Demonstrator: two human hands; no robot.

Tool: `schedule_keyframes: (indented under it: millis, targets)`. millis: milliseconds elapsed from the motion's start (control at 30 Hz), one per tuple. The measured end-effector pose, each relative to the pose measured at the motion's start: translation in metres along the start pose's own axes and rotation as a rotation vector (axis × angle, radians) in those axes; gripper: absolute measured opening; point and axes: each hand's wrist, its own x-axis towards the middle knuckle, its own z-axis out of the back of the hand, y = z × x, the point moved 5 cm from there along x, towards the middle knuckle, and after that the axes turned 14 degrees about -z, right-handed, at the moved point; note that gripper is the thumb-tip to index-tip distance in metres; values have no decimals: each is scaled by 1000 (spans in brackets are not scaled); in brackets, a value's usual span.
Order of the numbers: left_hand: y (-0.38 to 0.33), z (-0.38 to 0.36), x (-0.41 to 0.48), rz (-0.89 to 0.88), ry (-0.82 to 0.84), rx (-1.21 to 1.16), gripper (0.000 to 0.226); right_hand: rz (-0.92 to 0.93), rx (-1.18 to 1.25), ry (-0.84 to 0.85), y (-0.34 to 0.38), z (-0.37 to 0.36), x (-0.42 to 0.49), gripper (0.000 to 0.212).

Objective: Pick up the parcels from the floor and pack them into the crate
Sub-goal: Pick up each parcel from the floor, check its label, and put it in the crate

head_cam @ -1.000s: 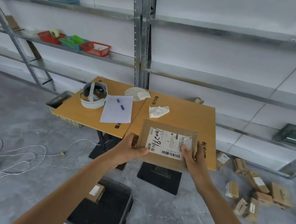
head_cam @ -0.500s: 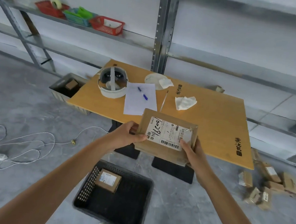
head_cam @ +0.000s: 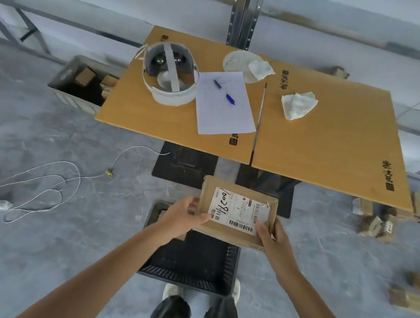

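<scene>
A flat brown cardboard parcel (head_cam: 234, 235) with a white shipping label hangs just above the black plastic crate (head_cam: 188, 278) on the floor at my feet. My left hand (head_cam: 183, 214) grips its left edge and my right hand (head_cam: 272, 236) grips its lower right corner. The parcel and my left arm hide most of the crate's far end, where only a sliver of a small parcel shows. More brown parcels (head_cam: 378, 225) lie scattered on the floor at the right, and others (head_cam: 412, 291) sit nearer the right edge.
A wooden table (head_cam: 322, 142) stands just beyond the crate with a headset, paper, pen and tissues on it. A grey bin (head_cam: 64, 76) with boxes sits left of the table. White cable (head_cam: 46, 180) loops across the floor at the left. Metal shelving runs along the wall.
My view has tilted down. Both hands have lowered the parcel from table height to just above the crate, which now lies directly below it.
</scene>
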Motion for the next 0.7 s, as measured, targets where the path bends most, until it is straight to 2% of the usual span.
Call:
schedule_keyframes:
  millis: [167, 233, 333, 467, 567, 633, 700]
  targets:
    - [110, -46, 32, 331, 58, -198, 55, -168, -133, -22, -74, -44, 58, 51]
    - [162, -60, 47, 452, 35, -223, 54, -249, -130, 33, -109, -68, 90, 51]
    - [245, -80, 74, 600, -25, -199, 55, -379, -57, 107, -167, -109, 140, 40]
    - [363, -109, 132, 655, -77, -141, 53, -449, 7, 88, -248, -158, 220, 44]
    - [445, -135, 177, 679, -165, -148, 43, -492, 4, 23, -310, -186, 290, 48]
    - [495, -157, 204, 696, -256, -223, 34, -494, -40, -30, -346, -202, 336, 53]
    - [539, -178, 230, 683, -347, -370, 27, -433, -126, -50, -375, -215, 381, 46]
